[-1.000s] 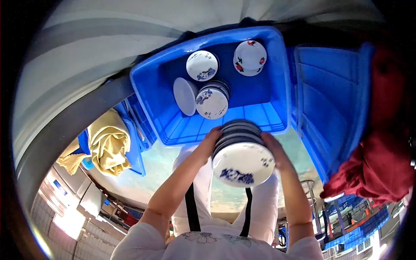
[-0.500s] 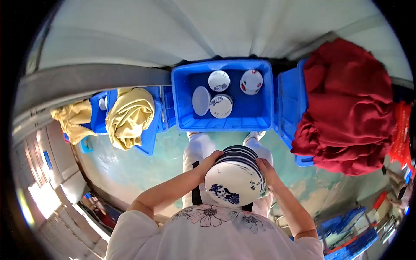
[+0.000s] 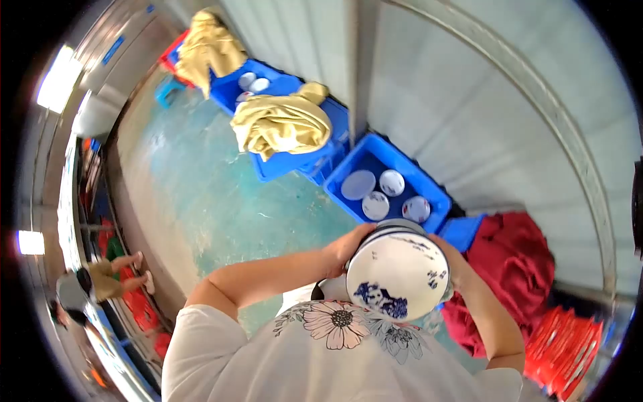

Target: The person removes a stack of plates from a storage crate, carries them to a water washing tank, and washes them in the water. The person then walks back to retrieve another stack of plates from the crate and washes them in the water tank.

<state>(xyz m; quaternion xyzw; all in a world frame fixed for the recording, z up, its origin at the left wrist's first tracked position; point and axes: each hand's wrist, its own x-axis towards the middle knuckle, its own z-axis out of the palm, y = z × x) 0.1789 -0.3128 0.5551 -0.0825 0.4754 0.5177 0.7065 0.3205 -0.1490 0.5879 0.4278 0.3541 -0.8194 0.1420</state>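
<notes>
My left hand [image 3: 349, 249] grips one side of a stack of bowls [image 3: 396, 275], its fingers curled round the rims. On the other side, my right hand [image 3: 453, 260] is closed on the same stack. The bowls are white with dark blue floral patterns, and the stack is held tilted in front of my chest, the broad round face toward me. Just beyond it stands a blue crate [image 3: 338, 179]. Inside that crate are more round white dishes, among them a patterned one [image 3: 376, 206] and a plain pale one [image 3: 358, 185].
Yellow cloth [image 3: 284, 126] lies on blue crates to the left. Dark red cloth [image 3: 512, 258] covers a crate on the right, near red bags [image 3: 562, 345]. A pale panel wall [image 3: 469, 114] runs behind. Another person [image 3: 100, 281] is at the far left.
My view has swung to the left, so the crates now run diagonally and another person shows at the left. Both hands still hold the bowl stack, now turned away from the open crate.
</notes>
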